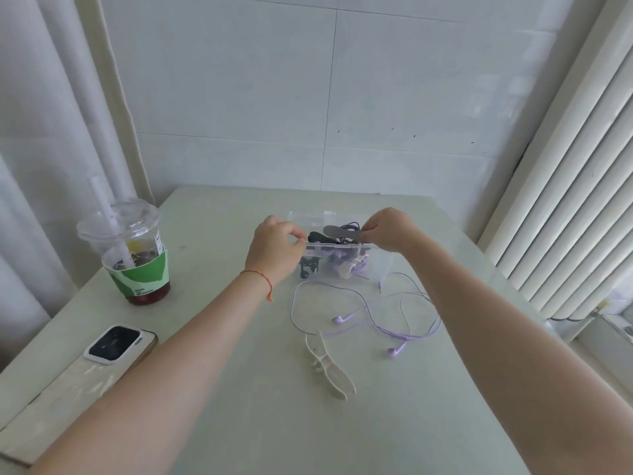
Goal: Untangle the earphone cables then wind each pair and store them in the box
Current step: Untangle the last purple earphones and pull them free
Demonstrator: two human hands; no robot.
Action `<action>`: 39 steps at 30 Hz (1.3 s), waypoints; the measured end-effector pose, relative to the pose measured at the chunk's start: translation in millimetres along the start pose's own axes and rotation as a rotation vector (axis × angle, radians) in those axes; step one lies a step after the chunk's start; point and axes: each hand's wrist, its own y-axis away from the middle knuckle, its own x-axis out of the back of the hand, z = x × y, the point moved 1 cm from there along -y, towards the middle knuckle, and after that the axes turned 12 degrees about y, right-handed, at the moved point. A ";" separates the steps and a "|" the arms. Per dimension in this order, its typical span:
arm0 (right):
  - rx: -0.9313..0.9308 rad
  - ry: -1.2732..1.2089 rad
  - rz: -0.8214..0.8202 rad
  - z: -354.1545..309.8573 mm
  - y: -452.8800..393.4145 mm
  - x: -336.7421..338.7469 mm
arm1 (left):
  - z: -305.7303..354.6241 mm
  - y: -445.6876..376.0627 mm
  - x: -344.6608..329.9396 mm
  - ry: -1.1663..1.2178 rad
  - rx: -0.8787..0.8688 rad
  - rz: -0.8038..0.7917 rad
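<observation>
a: where's the box (342, 250)?
b: mid worktop (239, 389), long axis left-right; left hand (274, 250) and right hand (390, 231) pinch its near rim, one per end
a: loose earphones (366, 320)?
b: just nearer, right hand closest

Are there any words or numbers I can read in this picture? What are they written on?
Green sleeve on the drink cup: a few small dark lines of print, too blurred to read.
White sticker near the cup's rim: tiny print, too small to read.
Phone, clear box, purple earphones: no words or numbers visible.
</observation>
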 end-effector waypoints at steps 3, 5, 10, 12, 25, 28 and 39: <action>-0.029 0.075 0.021 -4.1 1.6 0.1 | 0.1 0.9 0.1 -0.005 0.008 0.004; -0.054 0.048 0.065 -6.2 4.4 0.1 | 0.4 2.6 0.4 -0.014 0.009 -0.006; -0.062 -0.169 0.224 -6.0 24.4 4.9 | 11.6 16.3 3.1 -0.011 -0.035 0.049; -0.046 -0.236 0.316 -8.4 34.9 5.7 | 19.7 25.2 5.7 0.025 -0.058 0.114; 0.097 0.222 -0.177 -25.4 92.7 -42.6 | 11.2 78.1 -24.9 -0.185 0.171 -0.508; 0.067 0.280 -0.196 -18.9 89.4 -55.6 | 10.3 73.0 -28.1 -0.199 0.192 -0.441; 0.155 -0.555 -0.146 -27.2 86.7 -33.1 | 12.7 59.1 -31.9 0.229 0.069 -0.172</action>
